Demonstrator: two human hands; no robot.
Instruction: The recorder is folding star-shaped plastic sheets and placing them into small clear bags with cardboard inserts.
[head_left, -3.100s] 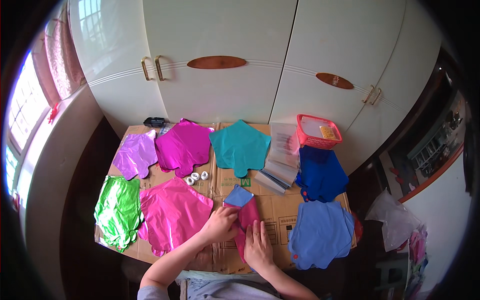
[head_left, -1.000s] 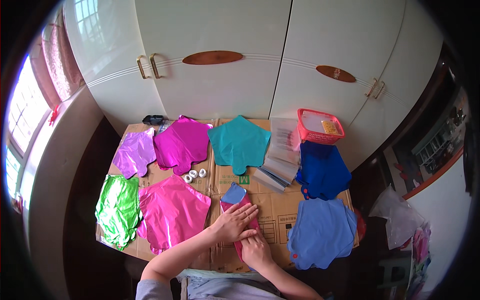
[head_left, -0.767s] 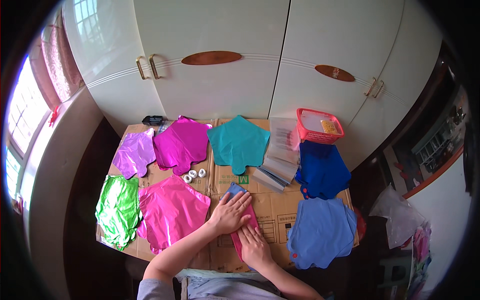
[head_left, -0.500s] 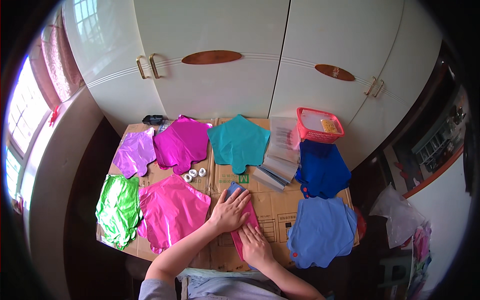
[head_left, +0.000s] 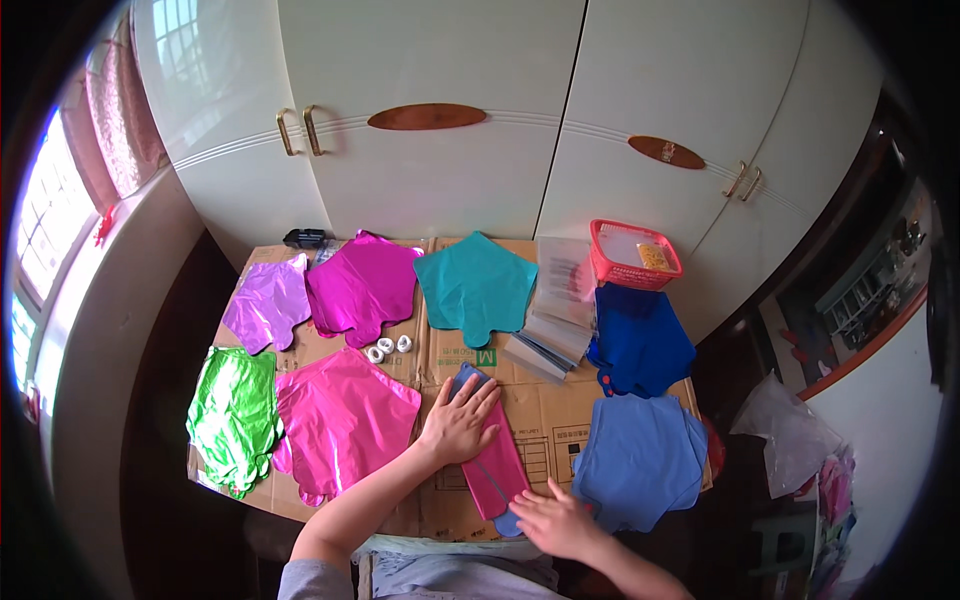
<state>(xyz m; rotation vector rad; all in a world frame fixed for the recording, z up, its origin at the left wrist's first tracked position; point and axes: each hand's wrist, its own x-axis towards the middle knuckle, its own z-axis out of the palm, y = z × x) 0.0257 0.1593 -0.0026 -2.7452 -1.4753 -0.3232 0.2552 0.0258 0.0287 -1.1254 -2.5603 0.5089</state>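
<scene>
A folded pink-and-blue foil balloon (head_left: 493, 470) was laid as a narrow strip on the cardboard sheet (head_left: 545, 400), slanted from eleven o'clock to five, with twelve set toward the wardrobe (head_left: 430, 60). Its upper part was covered by the left hand (head_left: 460, 425), which was held flat and open, palm down, fingers pointed toward one, with nothing gripped. The right hand (head_left: 560, 522) was spread loosely at the strip's five-o'clock end, its fingers angled toward ten; nothing was seen grasped, and whether the foil was touched cannot be told.

Half a second earlier, the right hand had been rested on the strip's middle, just beside the left; it had since been drawn toward five, and the pink lower half and blue tip were uncovered. The left hand had been kept in place. A light-blue balloon stack (head_left: 645, 460) was placed at three, a pink star-shaped balloon (head_left: 350, 420) at nine, and a teal one (head_left: 476, 285) at twelve.
</scene>
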